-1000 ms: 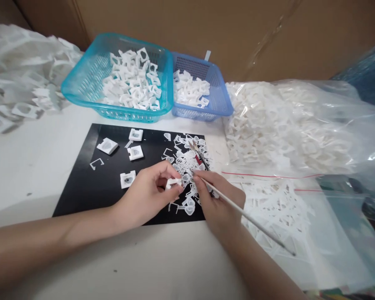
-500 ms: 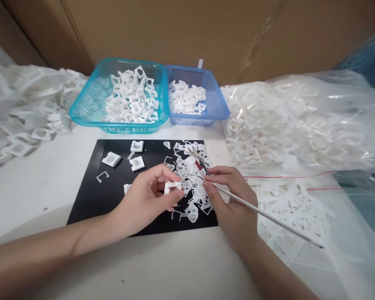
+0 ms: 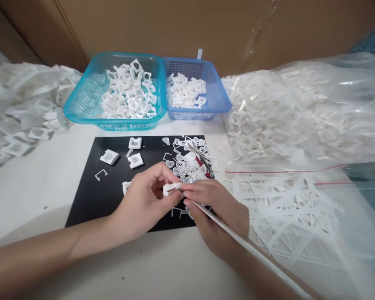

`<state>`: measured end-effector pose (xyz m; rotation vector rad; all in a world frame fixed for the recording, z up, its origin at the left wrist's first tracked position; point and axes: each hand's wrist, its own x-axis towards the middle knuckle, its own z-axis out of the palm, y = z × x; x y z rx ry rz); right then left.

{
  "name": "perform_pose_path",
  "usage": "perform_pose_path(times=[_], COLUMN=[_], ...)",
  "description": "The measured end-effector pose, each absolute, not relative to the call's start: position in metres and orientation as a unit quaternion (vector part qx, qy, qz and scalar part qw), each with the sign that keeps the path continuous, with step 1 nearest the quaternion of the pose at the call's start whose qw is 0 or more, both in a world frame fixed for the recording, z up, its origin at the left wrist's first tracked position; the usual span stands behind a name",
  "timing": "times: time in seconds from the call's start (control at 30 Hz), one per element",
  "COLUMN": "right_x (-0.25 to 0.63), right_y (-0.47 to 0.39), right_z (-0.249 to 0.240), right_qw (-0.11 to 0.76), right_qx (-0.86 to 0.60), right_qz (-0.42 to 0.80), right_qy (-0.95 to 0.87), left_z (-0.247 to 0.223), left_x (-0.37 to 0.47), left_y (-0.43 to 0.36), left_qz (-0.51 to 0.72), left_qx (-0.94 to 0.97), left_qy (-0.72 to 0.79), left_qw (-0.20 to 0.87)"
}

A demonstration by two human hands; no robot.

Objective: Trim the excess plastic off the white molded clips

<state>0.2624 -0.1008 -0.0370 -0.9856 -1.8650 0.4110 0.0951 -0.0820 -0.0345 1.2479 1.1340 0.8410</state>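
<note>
Brown cardboard is standing far; left hand is sensibly edge-pinching a likely light, stiff white plastic frame, right hand clasping a pale rod

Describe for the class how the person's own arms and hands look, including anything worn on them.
The left hand and right hand are bare, with no gloves and no rings to be seen. The left forearm and right forearm show no sleeve, watch or bracelet; the upper arms are out of view.

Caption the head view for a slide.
Left hand holds a white part, right hand a slender rod angled toward it, above a black mat strewn with white scraps.
</note>
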Motion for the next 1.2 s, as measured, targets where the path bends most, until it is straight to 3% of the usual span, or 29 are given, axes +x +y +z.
perform_pose_path(times=[0.3,0.57,0.77,1.0,1.2], right_x=[0.264,0.254,0.254,0.262,0.259], right_y=[-0.105,-0.107,-0.103,-0.101,-0.102], right_z=[-0.051,-0.054,-0.054,-0.046,-0.046], right_qw=[0.443,0.379,0.363,0.450,0.443], right_qx=[-0.354,-0.386,-0.432,-0.504,-0.469], right_qz=[0.037,-0.005,0.091,0.290,0.266], right_qy=[-0.823,-0.841,-0.821,-0.678,-0.716], left_z=[-0.038,-0.050,-0.055,-0.053,-0.050], left_x=[0.096,0.095,0.096,0.095,0.095], left_y=[-0.081,-0.080,-0.077,-0.078,-0.078], left_qz=[0.350,0.318,0.325,0.334,0.342], left_qx=[0.567,0.565,0.544,0.557,0.585], left_qy=[0.499,0.530,0.518,0.501,0.499], left_qw=[0.554,0.546,0.575,0.572,0.540])
